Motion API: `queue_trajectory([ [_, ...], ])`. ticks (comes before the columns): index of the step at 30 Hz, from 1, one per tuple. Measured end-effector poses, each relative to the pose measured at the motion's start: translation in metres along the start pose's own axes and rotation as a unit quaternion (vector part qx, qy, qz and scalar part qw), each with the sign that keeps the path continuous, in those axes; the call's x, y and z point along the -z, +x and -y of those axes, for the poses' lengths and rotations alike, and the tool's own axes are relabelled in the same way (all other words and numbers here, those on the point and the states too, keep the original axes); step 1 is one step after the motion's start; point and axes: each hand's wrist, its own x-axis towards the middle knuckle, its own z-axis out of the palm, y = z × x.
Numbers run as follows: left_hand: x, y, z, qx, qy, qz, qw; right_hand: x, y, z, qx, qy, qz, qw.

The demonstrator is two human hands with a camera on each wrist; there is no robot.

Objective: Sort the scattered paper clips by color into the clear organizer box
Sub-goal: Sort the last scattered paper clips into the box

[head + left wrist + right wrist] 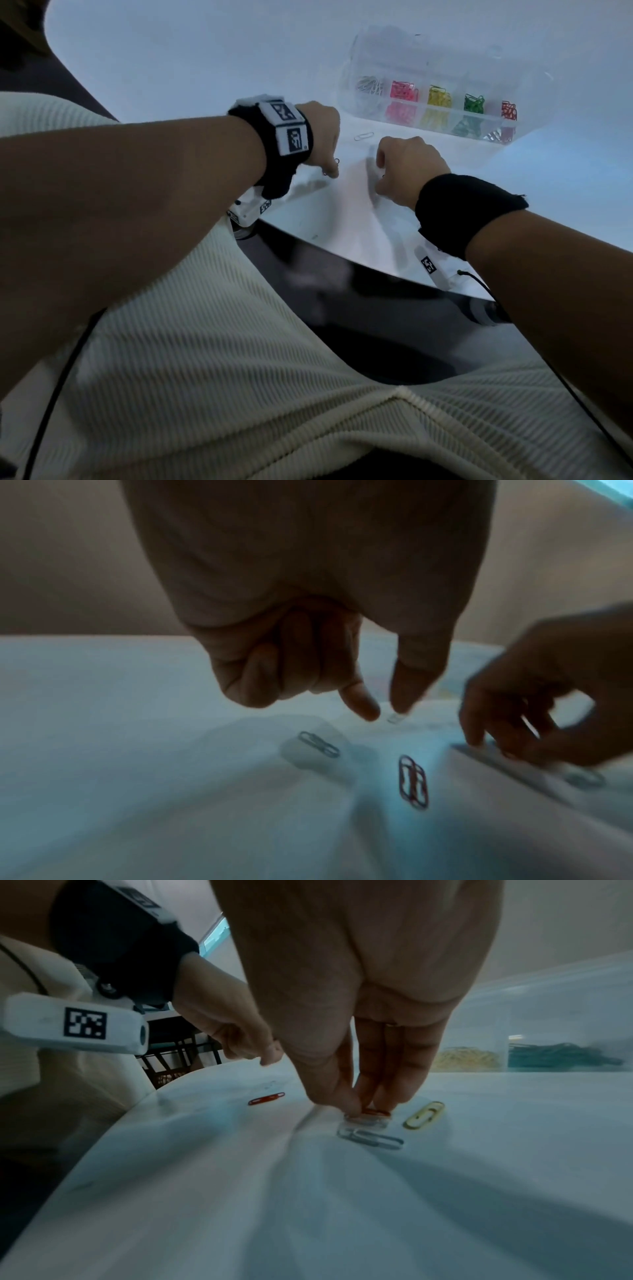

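Observation:
The clear organizer box [442,118] stands at the back right with silver, pink, yellow, green and red clips in separate compartments. My right hand [363,1110] reaches down to the white table [342,1204], its thumb and fingertips pinching a red paper clip [377,1112]. A silver clip [369,1138] and a yellow clip [424,1115] lie right beside it. My left hand [382,712] hovers just left of it, three fingers curled, index and thumb pointing down a little apart over a pale clip [395,718]. Below it lie a silver clip [318,744] and another red clip [413,781].
One more silver clip [363,136] lies between my hands and the box. The table's curved near edge [308,243] runs just behind my wrists, with dark floor and my lap below it. The box's open lid [428,51] stands up behind the compartments.

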Motion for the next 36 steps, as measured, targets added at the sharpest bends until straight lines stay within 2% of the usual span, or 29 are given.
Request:
queue_trajectory([
  [6, -0.009, -0.004, -0.014, -0.038, 0.072, -0.039, 0.996, 0.003, -0.001, 0.002, 0.0, -0.016, 0.002, 1.0],
  [14, -0.016, -0.011, -0.021, -0.05, 0.122, -0.033, 0.991, -0.003, 0.001, -0.004, 0.014, -0.018, -0.006, 1.0],
  [21, -0.015, -0.012, -0.028, -0.051, 0.155, -0.028, 0.986, 0.007, -0.012, -0.024, 0.004, 0.082, -0.053, 0.995],
  [24, -0.009, -0.008, -0.034, -0.033, 0.118, -0.035, 0.992, 0.021, -0.027, -0.046, -0.002, 0.146, -0.09, 0.985],
  [28, 0.008, 0.004, -0.065, -0.053, -0.016, -0.059, 0.997, 0.05, -0.038, -0.084, -0.051, 0.249, -0.176, 0.951],
  [33, 0.045, 0.028, -0.124, -0.083, -0.213, -0.122, 0.966, 0.074, -0.035, -0.127, -0.103, 0.29, -0.294, 0.905],
  [36, 0.062, 0.043, -0.152, -0.077, -0.255, -0.16, 0.95, 0.076, -0.026, -0.144, -0.121, 0.28, -0.321, 0.897],
])
